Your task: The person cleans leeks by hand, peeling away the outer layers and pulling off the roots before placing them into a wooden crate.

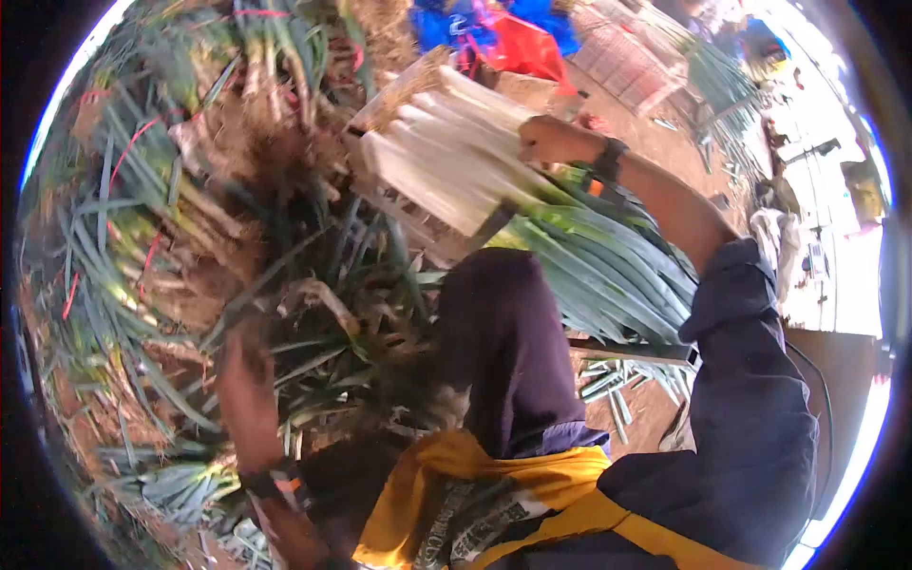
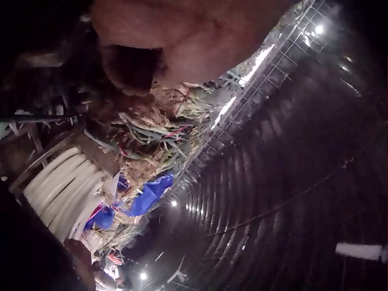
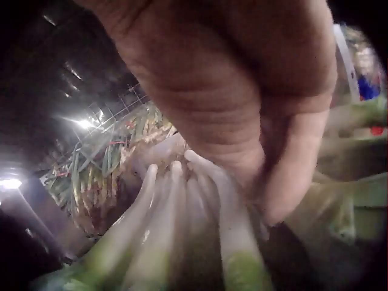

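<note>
White-stemmed leeks (image 1: 456, 142) lie side by side in a wooden crate (image 1: 399, 204), their green leaves spread toward the right. At the upper edge of this row, my right hand (image 1: 560, 142) grips stems; in the right wrist view the thumb and fingers of the right hand (image 3: 242, 91) point down beside the white stalks (image 3: 227, 206). My left hand (image 1: 245, 337) is blurred, over loose dark leaves and leeks on the left, away from the crate. In the left wrist view the left hand (image 2: 188, 42) shows bent fingers, and whatever lies under them is hidden.
Leek bundles with red ties (image 1: 133, 247) cover the ground at the left. Blue and red bags (image 1: 522, 47) lie beyond the crate, near a pale slatted crate (image 1: 632, 57). Cut leaf pieces (image 1: 622, 380) lie below the crate's right end. My knee (image 1: 503, 313) is beside the crate.
</note>
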